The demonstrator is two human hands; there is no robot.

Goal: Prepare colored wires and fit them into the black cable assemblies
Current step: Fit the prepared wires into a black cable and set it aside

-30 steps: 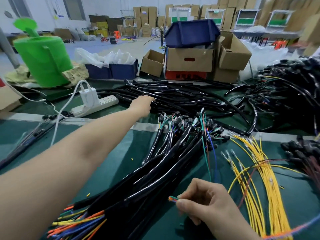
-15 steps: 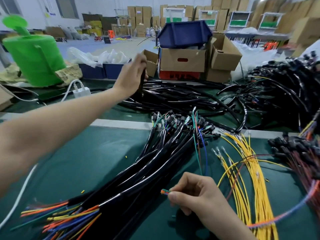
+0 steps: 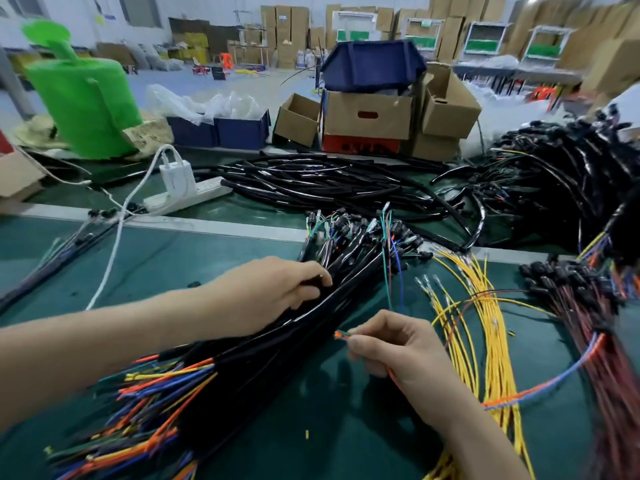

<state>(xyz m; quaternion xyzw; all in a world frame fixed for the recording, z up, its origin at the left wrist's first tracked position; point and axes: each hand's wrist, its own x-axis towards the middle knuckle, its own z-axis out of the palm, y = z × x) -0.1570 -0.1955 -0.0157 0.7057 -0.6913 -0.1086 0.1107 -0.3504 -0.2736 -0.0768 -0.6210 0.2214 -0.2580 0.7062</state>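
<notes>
We are finding the right hand (image 3: 391, 344) nearest us, pinching a small bunch of colored wires (image 3: 341, 335) between thumb and fingertips, cut ends pointing left. We are judging these wires light and limp; they are going to droop unless they are being held close to the tips. The strands are too fine to count; orange and green are showing. Just beyond, the left hand (image 3: 273, 292) is curling round one black sleeve (image 3: 309, 283) on top of the bundle of black cable assemblies (image 3: 263, 362), which is lying diagonally across the green desk (image 3: 138, 271) with colored tails fanning out at the near end. We are judging the sleeve smooth, possibly slippery, and flexible, so it is calling for a grip near its open end. We are counting one bundle, its members too many to tally, and one sheaf of yellow wires (image 3: 491, 323) lying to the right. Farther back, a heap of loose black sleeves (image 3: 329, 185) is lying beside one power strip (image 3: 187, 199)
</notes>
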